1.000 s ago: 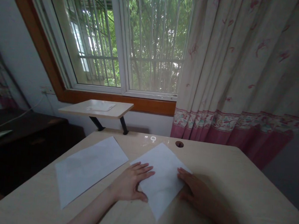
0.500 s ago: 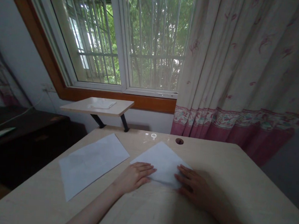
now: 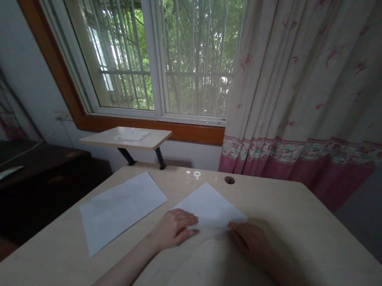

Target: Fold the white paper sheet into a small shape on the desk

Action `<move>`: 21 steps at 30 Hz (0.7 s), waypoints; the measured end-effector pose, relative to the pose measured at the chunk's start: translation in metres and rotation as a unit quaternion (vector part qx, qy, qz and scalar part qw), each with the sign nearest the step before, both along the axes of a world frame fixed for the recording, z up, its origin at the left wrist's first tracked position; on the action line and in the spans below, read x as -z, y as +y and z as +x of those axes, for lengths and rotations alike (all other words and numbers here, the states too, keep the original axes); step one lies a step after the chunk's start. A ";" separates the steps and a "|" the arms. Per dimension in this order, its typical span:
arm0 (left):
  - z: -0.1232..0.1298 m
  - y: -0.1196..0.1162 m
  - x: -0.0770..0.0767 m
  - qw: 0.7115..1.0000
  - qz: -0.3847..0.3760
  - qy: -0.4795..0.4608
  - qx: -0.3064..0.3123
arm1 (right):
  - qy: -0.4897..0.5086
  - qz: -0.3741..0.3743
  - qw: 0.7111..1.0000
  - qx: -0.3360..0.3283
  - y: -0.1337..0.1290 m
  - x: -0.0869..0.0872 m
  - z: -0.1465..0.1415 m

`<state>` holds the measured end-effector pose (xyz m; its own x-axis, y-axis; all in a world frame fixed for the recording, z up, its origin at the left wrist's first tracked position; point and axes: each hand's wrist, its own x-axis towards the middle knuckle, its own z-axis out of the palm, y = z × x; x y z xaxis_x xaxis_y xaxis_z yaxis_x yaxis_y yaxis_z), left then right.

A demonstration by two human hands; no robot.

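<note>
A folded white sheet of paper (image 3: pixel 209 205) lies on the table, one corner pointing toward the window. My left hand (image 3: pixel 177 227) rests on its left side, fingers lying over the paper and thumb apart from them along the near edge. At the lower right edge, my right hand (image 3: pixel 248 240) has its fingers pressed together on the paper; its thumb is partly in shadow. A second white sheet (image 3: pixel 123 212) lies flat to the left, touched by neither hand.
The pale wooden table (image 3: pixel 302 238) has a round cable hole (image 3: pixel 229 180) near its far edge. A small raised shelf (image 3: pixel 158 138) at the back left bears a white item (image 3: pixel 132 134). A curtain (image 3: pixel 305 103) hangs behind, and a dark cabinet (image 3: pixel 45 163) stands at left.
My right hand's spread fingers have drawn together at the paper's lower right edge. The paper's near part now looks folded up higher. My left hand has barely shifted, its fingers slightly more bent.
</note>
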<state>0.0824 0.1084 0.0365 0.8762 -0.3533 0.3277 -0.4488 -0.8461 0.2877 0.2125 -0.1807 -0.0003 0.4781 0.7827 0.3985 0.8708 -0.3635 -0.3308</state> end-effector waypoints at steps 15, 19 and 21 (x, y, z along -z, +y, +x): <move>-0.018 -0.043 0.012 0.958 -0.166 0.057 -0.227 | -0.010 0.085 0.980 0.180 -0.018 0.025 -0.006; -0.024 -0.049 0.013 0.955 -0.148 0.108 -0.231 | 0.058 0.050 0.980 0.181 -0.019 0.024 -0.015; -0.023 -0.050 0.014 0.958 -0.100 0.126 -0.238 | 0.066 0.026 0.982 0.173 -0.016 0.019 -0.017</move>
